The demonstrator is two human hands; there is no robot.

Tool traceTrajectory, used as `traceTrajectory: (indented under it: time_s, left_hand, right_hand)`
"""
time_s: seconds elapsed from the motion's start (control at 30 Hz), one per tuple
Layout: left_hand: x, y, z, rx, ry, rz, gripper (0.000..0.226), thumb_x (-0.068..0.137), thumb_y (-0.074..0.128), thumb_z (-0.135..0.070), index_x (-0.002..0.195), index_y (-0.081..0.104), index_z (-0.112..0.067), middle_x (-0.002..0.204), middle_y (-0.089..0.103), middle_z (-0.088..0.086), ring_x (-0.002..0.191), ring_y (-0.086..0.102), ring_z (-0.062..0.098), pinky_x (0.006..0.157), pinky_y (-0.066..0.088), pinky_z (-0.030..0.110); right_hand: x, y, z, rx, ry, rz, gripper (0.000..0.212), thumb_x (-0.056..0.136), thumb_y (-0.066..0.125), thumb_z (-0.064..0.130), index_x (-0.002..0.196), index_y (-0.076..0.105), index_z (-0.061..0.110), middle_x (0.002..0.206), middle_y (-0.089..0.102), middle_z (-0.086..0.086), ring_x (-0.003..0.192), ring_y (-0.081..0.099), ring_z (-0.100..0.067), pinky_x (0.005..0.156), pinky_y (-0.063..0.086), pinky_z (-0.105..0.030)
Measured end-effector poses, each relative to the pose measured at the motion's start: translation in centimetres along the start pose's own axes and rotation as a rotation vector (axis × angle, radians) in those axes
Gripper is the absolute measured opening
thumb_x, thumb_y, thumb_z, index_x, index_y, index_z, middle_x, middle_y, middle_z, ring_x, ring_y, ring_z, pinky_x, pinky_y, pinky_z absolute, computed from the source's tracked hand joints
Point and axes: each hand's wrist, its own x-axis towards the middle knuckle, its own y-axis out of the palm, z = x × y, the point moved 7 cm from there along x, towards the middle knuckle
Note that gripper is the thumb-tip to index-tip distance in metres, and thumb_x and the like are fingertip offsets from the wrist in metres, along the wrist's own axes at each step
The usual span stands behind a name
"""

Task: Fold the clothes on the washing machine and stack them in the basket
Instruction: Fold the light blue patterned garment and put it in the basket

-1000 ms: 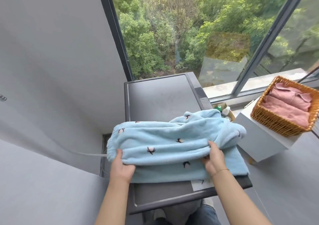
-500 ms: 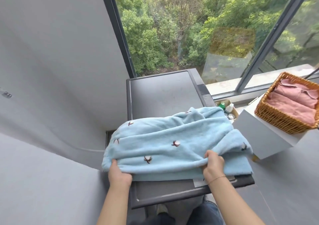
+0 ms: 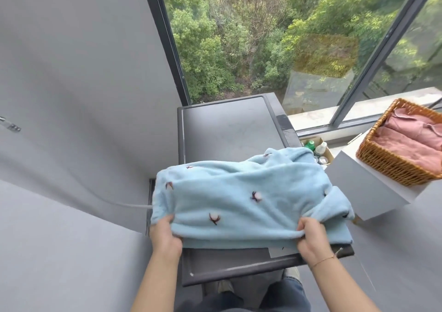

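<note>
A light blue fleece garment [image 3: 248,192] with small dark motifs lies folded over on the dark grey washing machine top [image 3: 229,129]. My left hand [image 3: 165,236] grips its near left edge. My right hand [image 3: 311,238] grips the near right edge of the upper layer, a thin bracelet on the wrist. A lower layer of the same cloth shows under the fold by the front edge. A wicker basket [image 3: 394,165] stands at the right on a white box [image 3: 366,187], with folded pink clothes [image 3: 411,139] in it.
A grey wall runs along the left, with a white hose [image 3: 129,205] leading behind the machine. A large window is straight ahead. A small cardboard box with bottles [image 3: 318,147] sits on the floor between machine and white box. My legs show below the machine's front.
Both hands have pulled the upper layer of the blue garment toward me, down to the near edge of the lower layer. The fold now lies flatter.
</note>
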Motion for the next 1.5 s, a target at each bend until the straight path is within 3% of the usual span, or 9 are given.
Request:
traceTrajectory:
  time_s: [0.27, 0.37, 0.5, 0.63, 0.73, 0.83, 1.1, 1.27, 1.5]
  left_hand:
    - [-0.3, 0.2, -3.4, 0.661, 0.369, -0.191, 0.072, 0.052, 0.062, -0.006, 0.124, 0.054, -0.003, 0.117, 0.062, 0.020, 0.101, 0.061, 0.035, 0.087, 0.049, 0.045]
    - [-2.9, 3.9, -6.2, 1.157, 0.876, -0.238, 0.078, 0.066, 0.066, 0.002, 0.139, 0.041, -0.009, 0.141, 0.043, 0.016, 0.127, 0.040, 0.037, 0.101, 0.036, 0.051]
    - [-2.8, 10.3, -4.7, 1.230, 0.775, 0.424, 0.059, 0.073, 0.070, -0.006, 0.127, 0.052, -0.021, 0.125, 0.055, -0.003, 0.120, 0.050, 0.017, 0.102, 0.040, 0.035]
    - [-2.6, 12.5, -0.3, 1.837, 0.710, 0.598, 0.045, 0.069, 0.074, -0.036, 0.112, 0.059, -0.039, 0.116, 0.051, -0.017, 0.116, 0.045, 0.007, 0.097, 0.031, 0.031]
    - [-3.2, 12.9, -0.6, 1.754, 0.882, 0.471, 0.013, 0.074, 0.072, -0.036, 0.077, 0.059, -0.039, 0.099, 0.055, -0.016, 0.105, 0.050, 0.009, 0.082, 0.026, 0.029]
    - [-2.9, 12.8, -0.5, 1.748, 0.907, 0.491, 0.024, 0.081, 0.069, -0.035, 0.067, 0.050, -0.038, 0.095, 0.056, -0.019, 0.101, 0.050, 0.006, 0.080, 0.024, 0.028]
    - [-6.4, 14.0, -3.7, 1.414, 1.065, 0.550, 0.017, 0.099, 0.045, -0.019, 0.087, 0.039, -0.030, 0.069, 0.054, -0.008, 0.077, 0.046, 0.018, 0.073, 0.028, 0.032]
    - [-8.1, 15.5, -4.3, 1.327, 0.719, 0.668, 0.032, 0.097, 0.045, -0.043, 0.077, 0.059, -0.023, 0.055, 0.048, -0.008, 0.055, 0.040, 0.010, 0.062, 0.035, 0.031]
    - [-2.9, 11.4, -1.9, 1.868, 0.490, 0.442, 0.018, 0.093, 0.046, -0.030, 0.088, 0.062, -0.025, 0.087, 0.070, -0.009, 0.086, 0.065, 0.014, 0.083, 0.052, 0.032]
  right_hand:
    - [-0.2, -0.3, -0.7, -0.118, 0.066, 0.069, 0.014, 0.081, 0.041, -0.005, 0.080, 0.050, 0.006, 0.077, 0.053, -0.006, 0.068, 0.053, -0.019, 0.056, 0.048, -0.026]
    - [-1.8, 0.4, 0.0, -0.741, 0.162, 0.290, 0.034, 0.094, 0.045, 0.029, 0.085, 0.060, 0.001, 0.070, 0.070, -0.015, 0.060, 0.067, -0.029, 0.055, 0.055, -0.030]
    - [-2.4, 0.4, 2.6, -1.565, 0.066, 0.396, 0.061, 0.091, 0.042, 0.054, 0.058, 0.060, 0.005, 0.043, 0.059, -0.007, 0.037, 0.052, -0.020, 0.044, 0.041, -0.020]
    - [-1.4, 5.2, 8.0, -1.409, -0.461, 0.368, 0.044, 0.083, 0.062, 0.039, 0.051, 0.042, 0.016, 0.046, 0.052, -0.001, 0.041, 0.053, -0.016, 0.049, 0.043, -0.028]
    - [-0.7, 9.0, 10.7, -1.340, -0.832, 0.368, 0.009, 0.079, 0.065, 0.023, 0.075, 0.058, 0.021, 0.081, 0.062, 0.005, 0.077, 0.059, -0.016, 0.066, 0.046, -0.032]
    - [2.4, 10.5, 8.0, -1.594, -0.870, 0.498, 0.036, 0.080, 0.066, 0.018, 0.115, 0.062, 0.025, 0.115, 0.052, 0.001, 0.110, 0.047, -0.019, 0.085, 0.047, -0.036]
    - [0.3, 11.1, 11.6, -1.236, -1.316, 0.262, 0.012, 0.078, 0.060, 0.001, 0.086, 0.062, 0.010, 0.074, 0.065, -0.009, 0.069, 0.061, -0.035, 0.056, 0.047, -0.038]
    - [-3.2, 10.3, 14.7, -1.043, -1.230, 0.450, 0.014, 0.076, 0.039, 0.026, 0.066, 0.049, 0.022, 0.053, 0.046, 0.004, 0.051, 0.043, -0.017, 0.050, 0.034, -0.029]
    - [0.7, 4.7, 8.8, -1.760, -0.544, 0.494, 0.036, 0.085, 0.048, 0.034, 0.055, 0.040, 0.015, 0.052, 0.046, -0.004, 0.047, 0.059, -0.021, 0.050, 0.041, -0.031]
